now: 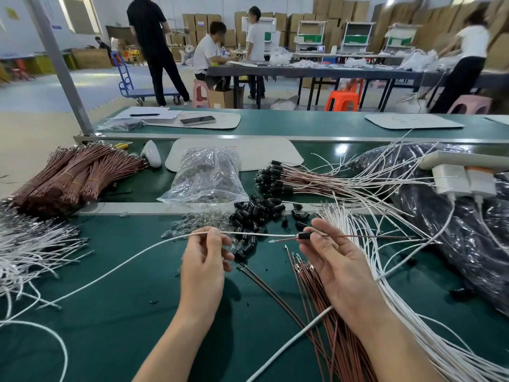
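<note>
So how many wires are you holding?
2. A white wire pinched in the left hand, and a brown wire with a black cap in the right hand. None seem hidden.

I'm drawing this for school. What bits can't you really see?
Head view: whether the white wire enters the black cap; the cap hides it.
Head view: loose brown wires run under the right hand and off the bottom edge.
Head view: the black bag, cut by the right edge.

The white wire (248,233) is showing smooth matt plastic insulation, and the black cap (303,235) on the brown wire (358,236) is gleaming like glossy plastic. At twelve o'clock the clear plastic bag (206,175) is shining and crinkled, while the green bench mat (124,340) is looking smooth and mostly matt.
</note>
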Demonstrator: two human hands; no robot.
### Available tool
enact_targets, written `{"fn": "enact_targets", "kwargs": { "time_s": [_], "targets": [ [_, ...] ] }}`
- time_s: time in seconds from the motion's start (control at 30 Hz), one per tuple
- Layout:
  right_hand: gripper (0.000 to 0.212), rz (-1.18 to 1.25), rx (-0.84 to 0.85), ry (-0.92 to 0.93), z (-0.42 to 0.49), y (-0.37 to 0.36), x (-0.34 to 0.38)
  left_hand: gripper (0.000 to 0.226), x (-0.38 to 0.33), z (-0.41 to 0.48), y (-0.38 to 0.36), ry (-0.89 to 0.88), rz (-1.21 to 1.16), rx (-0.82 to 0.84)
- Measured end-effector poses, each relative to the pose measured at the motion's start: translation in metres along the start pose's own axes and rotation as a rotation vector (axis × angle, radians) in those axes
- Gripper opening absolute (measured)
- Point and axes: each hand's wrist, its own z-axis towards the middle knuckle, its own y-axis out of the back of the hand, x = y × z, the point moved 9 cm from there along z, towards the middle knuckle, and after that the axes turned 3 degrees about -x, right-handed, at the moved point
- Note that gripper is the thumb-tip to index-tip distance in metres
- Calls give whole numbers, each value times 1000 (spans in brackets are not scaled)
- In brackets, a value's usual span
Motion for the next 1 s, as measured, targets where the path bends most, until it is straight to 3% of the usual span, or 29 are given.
{"fn": "enact_targets", "kwargs": {
  "time_s": [0.43,0.73,1.0],
  "targets": [
    [32,24,5,31,-1,-3,1,28,19,0,-5,170,-131,54],
    [26,-85,32,84,-3,-4,3,28,5,-3,-6,82,-107,61],
    [28,-159,89,97,-7,-14,0,19,8,-14,-23,166,-180,181]
  ]
}}
